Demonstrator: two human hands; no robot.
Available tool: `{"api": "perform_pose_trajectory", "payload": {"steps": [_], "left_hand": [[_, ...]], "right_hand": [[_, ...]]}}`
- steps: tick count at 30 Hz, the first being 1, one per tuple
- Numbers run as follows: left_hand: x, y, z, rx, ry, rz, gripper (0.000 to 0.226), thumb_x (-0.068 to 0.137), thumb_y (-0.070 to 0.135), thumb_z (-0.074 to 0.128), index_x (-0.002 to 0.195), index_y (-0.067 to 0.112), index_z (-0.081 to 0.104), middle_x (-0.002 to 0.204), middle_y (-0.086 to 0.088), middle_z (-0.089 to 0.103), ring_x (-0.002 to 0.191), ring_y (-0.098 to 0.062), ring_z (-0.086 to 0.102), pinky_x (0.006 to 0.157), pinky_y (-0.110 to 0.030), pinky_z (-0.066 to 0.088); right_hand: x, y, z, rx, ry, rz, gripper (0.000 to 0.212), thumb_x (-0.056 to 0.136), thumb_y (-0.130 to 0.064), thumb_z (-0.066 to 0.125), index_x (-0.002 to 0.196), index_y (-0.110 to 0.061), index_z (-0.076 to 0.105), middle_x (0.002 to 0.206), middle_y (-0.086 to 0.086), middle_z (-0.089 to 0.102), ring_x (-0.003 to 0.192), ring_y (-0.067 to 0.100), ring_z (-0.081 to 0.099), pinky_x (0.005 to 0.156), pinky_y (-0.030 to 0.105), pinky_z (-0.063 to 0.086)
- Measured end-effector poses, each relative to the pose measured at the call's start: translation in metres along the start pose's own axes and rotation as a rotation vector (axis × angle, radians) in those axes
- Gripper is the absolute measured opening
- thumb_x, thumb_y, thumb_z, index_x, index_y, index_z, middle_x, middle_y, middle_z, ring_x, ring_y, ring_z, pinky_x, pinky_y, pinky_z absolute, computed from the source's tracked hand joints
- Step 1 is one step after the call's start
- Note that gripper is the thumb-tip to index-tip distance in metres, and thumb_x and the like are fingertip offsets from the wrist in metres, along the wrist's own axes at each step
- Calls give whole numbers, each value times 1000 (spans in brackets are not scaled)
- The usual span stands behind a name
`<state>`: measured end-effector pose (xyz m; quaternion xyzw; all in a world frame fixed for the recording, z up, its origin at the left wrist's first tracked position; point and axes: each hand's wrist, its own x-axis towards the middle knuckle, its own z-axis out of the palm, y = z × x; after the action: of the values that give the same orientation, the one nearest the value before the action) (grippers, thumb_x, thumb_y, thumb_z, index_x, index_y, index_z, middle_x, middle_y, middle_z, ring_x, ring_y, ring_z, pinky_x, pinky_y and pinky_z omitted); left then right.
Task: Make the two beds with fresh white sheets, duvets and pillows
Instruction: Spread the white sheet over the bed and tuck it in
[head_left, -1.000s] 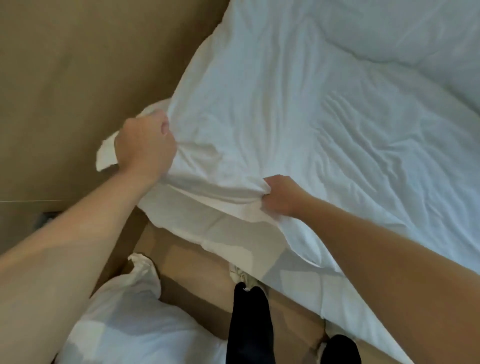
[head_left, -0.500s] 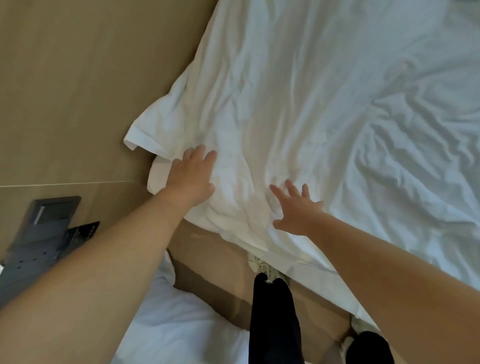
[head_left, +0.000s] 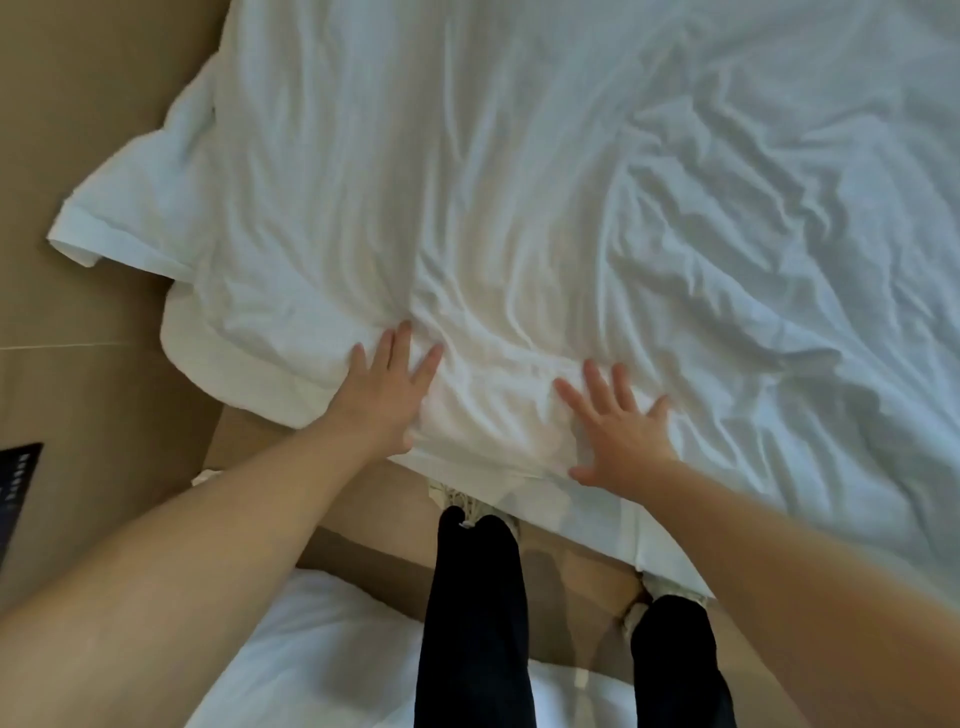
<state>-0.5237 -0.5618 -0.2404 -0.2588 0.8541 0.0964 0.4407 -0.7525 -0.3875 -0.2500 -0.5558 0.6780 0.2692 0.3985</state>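
Under your fingers (head_left: 402, 340), the white sheet (head_left: 519, 208) lies spread over the bed (head_left: 400, 493), creased in ridges that fan away from both palms. Your left hand (head_left: 387, 387) and right hand (head_left: 618, 428) rest flat on it just inside the near edge, fingers straight and spread, gripping nothing. To smooth it well, I'd sweep outward from the fingertips toward the far side, pressing lightly so the cloth slides rather than bunches. The deepest wrinkles sit beyond and to the right of your right fingers. Left of your left fingers a hemmed corner (head_left: 78, 244) hangs loose over the floor (head_left: 78, 104) and will likely want tucking. Behind your wrists your legs (head_left: 472, 597) stand close to the bed, and white bedding (head_left: 311, 649) lies on the floor by your feet, so mind you don't tread on it. A dark object (head_left: 15, 483) shows far left; I can't tell what it is.
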Motion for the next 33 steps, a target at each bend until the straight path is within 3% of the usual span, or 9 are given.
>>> {"api": "perform_pose_trajectory", "payload": {"steps": [9, 12, 16, 21, 23, 26, 28, 31, 33], "left_hand": [[31, 209, -45, 25, 129, 255, 109, 82, 42, 69, 153, 15, -9, 159, -19, -15, 147, -39, -6, 111, -63, 19], [44, 261, -56, 52, 201, 178, 103, 81, 25, 72, 153, 14, -1, 157, -22, 0, 144, -41, 9, 107, -57, 29], [61, 296, -75, -23, 281, 136, 49, 87, 12, 63, 131, 14, 41, 128, -12, 48, 114, -32, 50, 82, -40, 42], [56, 300, -117, -107, -118, 208, 26, 92, 17, 51, 117, 10, 55, 126, -13, 56, 115, -32, 53, 85, -33, 41], [41, 301, -123, -40, -127, 138, 32, 95, 18, 48, 126, 13, 49, 127, -11, 55, 116, -30, 53, 86, -34, 39], [15, 313, -112, 89, 303, 77, 46, 80, 3, 66, 121, 12, 47, 107, -10, 56, 96, -30, 54, 72, -34, 34], [3, 329, -97, 77, 478, 193, 56, 68, -4, 72, 118, 10, 51, 102, -12, 55, 89, -31, 54, 67, -35, 37], [8, 356, -69, 105, 295, 202, 82, 84, 14, 62, 150, 11, 13, 147, -19, 29, 130, -34, 37, 91, -39, 39], [24, 367, -59, 187, 254, 120, 96, 85, 26, 65, 153, 11, -2, 156, -21, 12, 140, -38, 23, 97, -42, 38]], "right_hand": [[-66, 112, 87, -8, 78, 527, 99, 93, -23, 55, 148, -29, -26, 158, 25, -18, 146, 47, -5, 108, 73, 17], [-79, 153, 108, 33, 185, 597, 71, 91, -11, 48, 149, -25, 10, 154, 19, 19, 139, 45, 23, 106, 67, 25], [-80, 219, 113, 233, 337, 423, 30, 84, -7, 56, 114, -12, 53, 113, 16, 59, 104, 38, 58, 84, 42, 43], [-98, 271, 86, 645, -363, 299, 25, 67, -9, 68, 91, -6, 61, 96, 13, 61, 82, 28, 60, 67, 28, 47], [-112, 279, 91, 579, -151, 307, 30, 78, -19, 69, 104, -8, 59, 101, 11, 59, 90, 28, 57, 74, 33, 43], [-140, 260, 116, 460, 408, 450, 23, 88, -27, 60, 100, -12, 48, 91, 10, 55, 87, 33, 58, 63, 34, 37], [-152, 237, 141, 576, 451, 449, 16, 89, -16, 53, 104, -11, 47, 87, 9, 55, 83, 34, 60, 55, 33, 33], [-152, 208, 177, 481, 399, 357, 71, 77, -17, 64, 142, -11, 37, 121, 13, 54, 104, 34, 56, 79, 42, 46], [-137, 204, 194, 278, 471, 414, 97, 65, -21, 73, 150, -12, 27, 127, 15, 49, 111, 34, 48, 93, 48, 37]]}}
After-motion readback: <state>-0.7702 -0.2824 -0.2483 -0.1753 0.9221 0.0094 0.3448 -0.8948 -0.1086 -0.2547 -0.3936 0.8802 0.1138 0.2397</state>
